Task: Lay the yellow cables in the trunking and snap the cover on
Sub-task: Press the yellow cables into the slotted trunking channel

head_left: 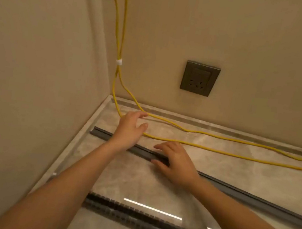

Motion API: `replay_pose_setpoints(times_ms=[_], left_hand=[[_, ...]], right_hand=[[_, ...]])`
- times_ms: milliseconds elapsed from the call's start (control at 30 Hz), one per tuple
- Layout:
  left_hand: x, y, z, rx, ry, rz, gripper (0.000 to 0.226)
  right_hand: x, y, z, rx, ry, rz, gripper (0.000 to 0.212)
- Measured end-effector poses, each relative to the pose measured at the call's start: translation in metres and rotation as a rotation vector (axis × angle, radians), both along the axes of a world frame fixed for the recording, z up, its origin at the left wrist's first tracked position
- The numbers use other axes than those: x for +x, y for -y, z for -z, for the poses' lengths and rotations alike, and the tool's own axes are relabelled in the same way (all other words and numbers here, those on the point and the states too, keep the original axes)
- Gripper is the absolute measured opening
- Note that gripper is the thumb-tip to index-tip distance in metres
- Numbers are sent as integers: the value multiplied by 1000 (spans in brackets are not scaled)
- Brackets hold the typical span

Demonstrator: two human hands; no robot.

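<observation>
Nearest, the right hand rests on the grey trunking lying on the marble floor, fingers spread and thumb on the near edge. Beyond it, the left hand hovers open at the yellow cables, which lie outside the trunking. A wall socket sits behind.

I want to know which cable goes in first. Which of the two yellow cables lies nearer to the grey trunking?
The front yellow cable, running just past the right hand, lies nearer the grey trunking. The rear yellow cable lies closer to the wall.
</observation>
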State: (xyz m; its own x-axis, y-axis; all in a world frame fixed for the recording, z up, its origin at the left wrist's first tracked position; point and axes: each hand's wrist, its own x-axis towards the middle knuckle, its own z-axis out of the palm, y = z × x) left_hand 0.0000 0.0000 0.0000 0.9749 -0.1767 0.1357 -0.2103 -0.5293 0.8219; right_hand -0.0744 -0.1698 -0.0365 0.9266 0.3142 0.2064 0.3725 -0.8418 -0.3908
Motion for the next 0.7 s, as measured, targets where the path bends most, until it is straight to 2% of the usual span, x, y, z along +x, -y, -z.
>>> replay_pose_setpoints(times_ms=[200,333,500,700], left_hand=[[21,3,16,458,172,121,49],[24,-1,29,728,142,173,57],[20,-9,36,891,34,184,58],[-2,7,35,759,-9,197,52]], right_hand=[[4,-1,11,-97,79,-101,35],[2,1,14,-106,140,-107,33],[-5,13,12,-26,94,-101,32],[-31,18,17,54,31,-57,35]])
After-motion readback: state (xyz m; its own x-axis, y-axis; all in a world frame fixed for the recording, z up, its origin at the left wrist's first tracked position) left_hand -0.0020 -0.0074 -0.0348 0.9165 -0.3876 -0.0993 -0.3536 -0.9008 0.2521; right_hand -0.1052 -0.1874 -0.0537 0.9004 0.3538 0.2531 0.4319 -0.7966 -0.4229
